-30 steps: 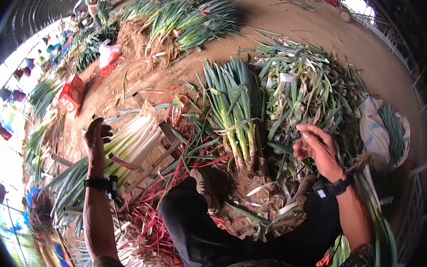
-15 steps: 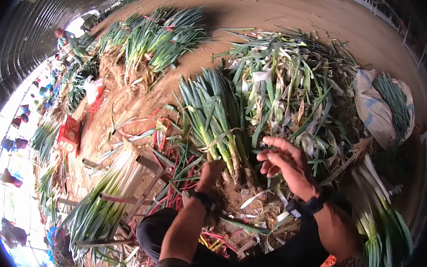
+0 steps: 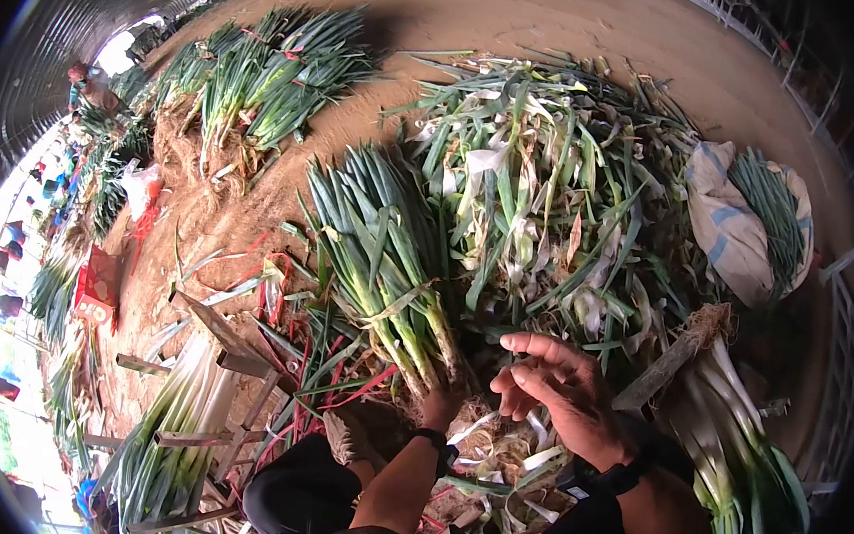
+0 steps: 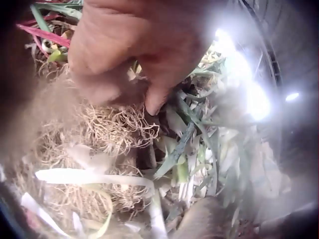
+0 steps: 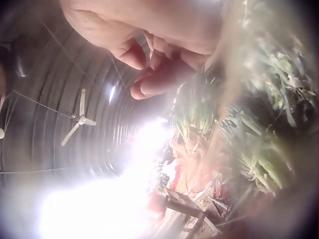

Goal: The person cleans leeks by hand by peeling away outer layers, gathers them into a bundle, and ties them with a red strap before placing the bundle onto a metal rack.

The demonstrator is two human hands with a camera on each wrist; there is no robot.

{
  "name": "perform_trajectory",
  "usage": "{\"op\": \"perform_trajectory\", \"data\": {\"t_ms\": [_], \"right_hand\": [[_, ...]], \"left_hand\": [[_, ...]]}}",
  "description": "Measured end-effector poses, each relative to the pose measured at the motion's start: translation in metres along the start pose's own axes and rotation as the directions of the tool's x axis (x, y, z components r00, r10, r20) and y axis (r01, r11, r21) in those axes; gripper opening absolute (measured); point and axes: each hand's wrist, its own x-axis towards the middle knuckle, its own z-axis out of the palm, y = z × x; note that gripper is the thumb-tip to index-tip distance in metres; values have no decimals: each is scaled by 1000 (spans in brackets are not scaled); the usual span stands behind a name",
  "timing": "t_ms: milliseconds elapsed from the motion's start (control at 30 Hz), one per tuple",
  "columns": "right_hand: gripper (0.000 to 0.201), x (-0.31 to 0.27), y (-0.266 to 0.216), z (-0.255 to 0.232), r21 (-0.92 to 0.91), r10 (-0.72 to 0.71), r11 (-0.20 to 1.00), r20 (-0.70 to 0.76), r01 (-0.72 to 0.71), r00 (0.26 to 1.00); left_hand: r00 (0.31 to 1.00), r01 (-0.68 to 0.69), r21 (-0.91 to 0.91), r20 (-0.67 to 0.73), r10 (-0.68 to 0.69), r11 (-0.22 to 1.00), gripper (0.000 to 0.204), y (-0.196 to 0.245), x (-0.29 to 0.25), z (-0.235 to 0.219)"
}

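A bunch of large green onions [image 3: 373,248] stands tilted between the person's feet, leaves away and root ends near. The left hand [image 3: 443,409] is down at the base of the stalks, its fingers curled round the lower end of a green onion. In the left wrist view this hand [image 4: 132,45] is right above the tangled pale roots [image 4: 117,127], and its fingers hide what they grip. To the right, the right hand [image 3: 562,398] hovers empty, fingers loosely bent. The right wrist view has the same hand [image 5: 154,45] with nothing in its fingers.
At left, cleaned green onions [image 3: 169,417] lie across a wooden rack [image 3: 195,440]. More rooted stalks [image 3: 735,432] lie at right. Beyond are a heap of stripped leaves [image 3: 553,197], a white sack [image 3: 716,225], a red box [image 3: 96,286] and other bunches [image 3: 282,75].
The left hand has come from beside the rack to the base of the bunch and taken hold there. The right hand has moved inward and lower. The head view has turned right.
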Motion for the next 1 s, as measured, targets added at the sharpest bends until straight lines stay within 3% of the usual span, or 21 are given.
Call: {"op": "perform_trajectory", "data": {"t_ms": [67,167,200,267,333,367,400,467,500,533,600,633,667,700,767,800,867,933,1000], "right_hand": [[34,-1,0,2,-27,-16,1000,23,16,1000],[33,-3,3,0,-5,-27,1000,37,27,999],[33,-4,4,0,2,-36,999,43,36,998],[32,-6,4,1,-15,-46,999,46,46,998],[32,-6,2,4,-1,-31,1000,37,31,999],[31,-6,2,4,16,-41,999,41,40,998],[35,-5,2,4,34,-61,998,58,59,996],[34,-3,1,5,26,-88,996,64,87,994],[33,-2,2,5,38,-97,995,70,94,993],[32,-1,3,6,17,-138,990,81,137,987],[32,0,6,8,10,-123,992,81,123,989],[32,0,5,11,17,-106,994,71,105,992],[32,0,7,12,18,-102,995,70,101,992],[32,1,8,12,23,-99,995,81,97,992],[31,4,11,15,0,-119,993,66,119,991],[30,5,10,19,-10,-121,992,41,122,992],[30,15,18,20,55,-125,991,46,122,991],[41,33,29,18,1,-19,1000,115,19,993],[45,48,38,26,112,-4,993,193,-19,981]], "left_hand": [[973,87,-286,231,-19,954,44,11,6,-14],[836,317,-587,544,73,745,34,43,-6,-58],[827,354,-673,549,119,649,33,64,-15,-74],[879,329,-879,419,227,346,31,127,-39,-112],[890,286,-956,292,351,72,30,175,-62,-146],[849,292,-956,270,454,21,34,179,-67,-165],[845,342,-933,253,470,-113,34,174,-64,-169],[777,342,-933,212,593,-115,33,173,-86,-172],[818,261,-965,235,525,25,47,170,-97,-173],[878,248,-922,343,333,298,46,166,-109,-173],[887,297,-841,419,196,453,44,178,-141,-198],[779,-187,-773,259,571,606,42,162,-139,-206],[694,-324,-802,159,702,501,46,156,-139,-213],[643,-456,-747,100,760,484,49,171,-158,-227],[780,-87,-843,273,563,530,45,208,-203,-242],[823,98,-862,351,446,497,49,228,-227,-250],[832,-214,-674,253,493,707,67,199,-221,-232],[844,-172,-680,272,462,713,80,197,-255,-216],[754,-251,-511,429,498,822,85,200,-270,-214]]}}
